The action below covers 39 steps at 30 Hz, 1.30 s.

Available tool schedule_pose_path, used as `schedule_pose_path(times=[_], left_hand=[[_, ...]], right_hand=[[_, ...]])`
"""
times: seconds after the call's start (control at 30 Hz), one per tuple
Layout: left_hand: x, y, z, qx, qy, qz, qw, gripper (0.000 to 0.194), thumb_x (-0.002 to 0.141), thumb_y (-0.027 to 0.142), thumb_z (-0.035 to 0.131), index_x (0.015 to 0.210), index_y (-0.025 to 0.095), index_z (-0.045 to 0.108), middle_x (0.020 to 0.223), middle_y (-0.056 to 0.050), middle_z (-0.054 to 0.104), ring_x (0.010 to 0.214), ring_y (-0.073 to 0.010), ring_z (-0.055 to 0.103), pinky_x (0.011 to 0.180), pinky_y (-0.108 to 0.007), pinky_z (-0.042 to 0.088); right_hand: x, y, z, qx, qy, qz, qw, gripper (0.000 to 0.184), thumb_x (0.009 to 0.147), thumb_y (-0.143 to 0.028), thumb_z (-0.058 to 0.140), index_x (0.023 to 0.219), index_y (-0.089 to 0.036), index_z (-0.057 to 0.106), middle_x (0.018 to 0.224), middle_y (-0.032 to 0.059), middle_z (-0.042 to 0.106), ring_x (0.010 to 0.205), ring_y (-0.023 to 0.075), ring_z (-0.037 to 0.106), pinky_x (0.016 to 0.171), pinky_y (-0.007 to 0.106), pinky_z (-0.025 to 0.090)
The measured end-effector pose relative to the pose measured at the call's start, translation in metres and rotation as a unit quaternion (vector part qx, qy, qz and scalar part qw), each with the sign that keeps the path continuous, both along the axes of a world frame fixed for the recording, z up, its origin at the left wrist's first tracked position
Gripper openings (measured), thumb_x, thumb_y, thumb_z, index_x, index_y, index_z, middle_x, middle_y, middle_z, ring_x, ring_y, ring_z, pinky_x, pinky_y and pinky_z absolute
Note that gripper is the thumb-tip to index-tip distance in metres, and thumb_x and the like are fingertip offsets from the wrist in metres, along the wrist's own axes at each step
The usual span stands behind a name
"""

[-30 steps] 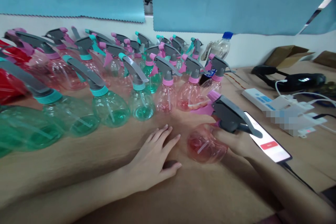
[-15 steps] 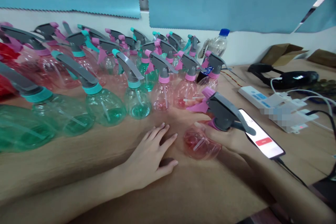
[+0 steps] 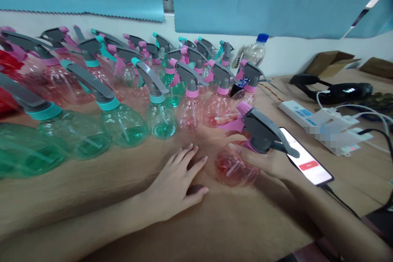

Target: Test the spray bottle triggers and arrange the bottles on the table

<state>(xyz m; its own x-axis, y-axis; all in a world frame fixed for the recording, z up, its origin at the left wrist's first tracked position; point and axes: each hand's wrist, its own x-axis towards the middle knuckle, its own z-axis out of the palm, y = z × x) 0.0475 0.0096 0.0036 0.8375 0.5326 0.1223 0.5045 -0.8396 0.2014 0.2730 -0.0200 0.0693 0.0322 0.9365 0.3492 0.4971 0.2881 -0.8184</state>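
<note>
My right hand (image 3: 264,159) grips a pink spray bottle (image 3: 235,168) by its neck, just under the grey trigger head (image 3: 264,133) with a pink nozzle. The bottle stands on the wooden table (image 3: 245,221). My left hand (image 3: 178,184) lies flat on the table just left of that bottle, fingers spread and holding nothing. Beyond both hands stand several pink and green spray bottles (image 3: 159,110) in rows.
A phone (image 3: 307,163) with a lit screen lies right of my right hand, its cable running toward me. Further right are a white power strip (image 3: 310,118) with plugs, a black device (image 3: 337,90) and cardboard boxes (image 3: 331,63). A clear water bottle (image 3: 253,53) stands by the wall.
The view shifted slightly between the oldest frame and the later ones. The hands and the held bottle have stayed almost still.
</note>
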Motion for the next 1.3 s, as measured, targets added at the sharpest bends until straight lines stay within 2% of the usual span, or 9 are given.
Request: schedule_pose_path(times=[0.07,0.17,0.43,0.6,0.73,0.87,1.07,1.3], left_hand=[[0.0,0.0,0.0,-0.002,-0.004,0.0,1.0,0.059,0.089,0.048,0.053,0.138,0.017,0.044,0.148,-0.015,0.033,0.137,-0.0333,0.027,0.108,-0.052,0.026],[-0.001,0.0,-0.001,-0.002,-0.014,-0.003,1.0,0.058,0.089,0.048,0.053,0.138,0.018,0.043,0.148,-0.015,0.033,0.137,-0.0333,0.026,0.108,-0.053,0.027],[-0.001,0.0,-0.001,-0.004,-0.004,-0.001,1.0,0.059,0.09,0.048,0.052,0.139,0.017,0.043,0.149,-0.015,0.032,0.137,-0.033,0.026,0.108,-0.052,0.026],[-0.002,0.0,-0.002,-0.008,-0.016,-0.001,1.0,0.058,0.09,0.048,0.052,0.138,0.018,0.043,0.149,-0.014,0.033,0.137,-0.0334,0.026,0.107,-0.052,0.027],[-0.002,0.001,-0.002,-0.005,-0.013,-0.001,1.0,0.058,0.09,0.049,0.051,0.138,0.017,0.044,0.148,-0.015,0.033,0.137,-0.0335,0.026,0.107,-0.052,0.027],[-0.001,0.0,-0.002,-0.002,-0.002,0.0,1.0,0.058,0.09,0.049,0.051,0.138,0.016,0.044,0.149,-0.016,0.032,0.137,-0.0327,0.025,0.108,-0.051,0.027],[-0.001,0.001,0.0,0.001,-0.001,0.0,1.0,0.058,0.09,0.049,0.051,0.137,0.016,0.044,0.148,-0.016,0.033,0.137,-0.0331,0.027,0.107,-0.052,0.029],[-0.002,0.001,-0.001,0.005,-0.003,-0.002,1.0,0.058,0.09,0.048,0.051,0.137,0.015,0.044,0.148,-0.017,0.033,0.137,-0.033,0.026,0.107,-0.052,0.028]], right_hand=[[0.001,0.001,-0.003,-0.006,0.02,0.018,1.0,0.006,0.07,-0.03,0.061,0.066,-0.026,0.061,0.07,0.0004,0.07,0.066,0.0189,0.069,0.064,0.032,0.059],[0.002,0.002,-0.004,0.004,0.011,0.007,1.0,0.006,0.068,-0.03,0.063,0.066,-0.025,0.061,0.078,0.0023,0.07,0.067,0.0192,0.068,0.061,0.033,0.058],[0.002,0.003,-0.004,-0.022,0.019,0.016,0.999,0.004,0.067,-0.028,0.06,0.068,-0.024,0.058,0.078,0.0026,0.068,0.077,0.0212,0.067,0.075,0.04,0.056],[0.002,0.003,-0.003,-0.025,0.02,0.019,0.999,0.007,0.067,-0.03,0.059,0.07,-0.023,0.06,0.08,0.004,0.069,0.074,0.0207,0.067,0.063,0.035,0.056],[0.0,0.003,0.002,-0.016,0.017,0.018,1.0,0.004,0.066,-0.026,0.059,0.063,-0.024,0.058,0.073,0.0014,0.067,0.072,0.019,0.066,0.069,0.035,0.056],[0.0,0.003,0.003,-0.013,0.009,0.009,1.0,0.004,0.065,-0.027,0.059,0.068,-0.024,0.059,0.076,0.0024,0.067,0.068,0.0188,0.065,0.06,0.032,0.055],[0.001,0.003,0.003,-0.03,0.006,0.021,0.999,0.005,0.065,-0.028,0.056,0.064,-0.023,0.057,0.079,0.0035,0.065,0.073,0.0197,0.065,0.07,0.038,0.055],[0.0,0.001,0.009,-0.054,0.006,0.011,0.998,0.004,0.063,-0.026,0.056,0.06,-0.024,0.056,0.076,0.003,0.066,0.076,0.0217,0.065,0.072,0.04,0.055]])
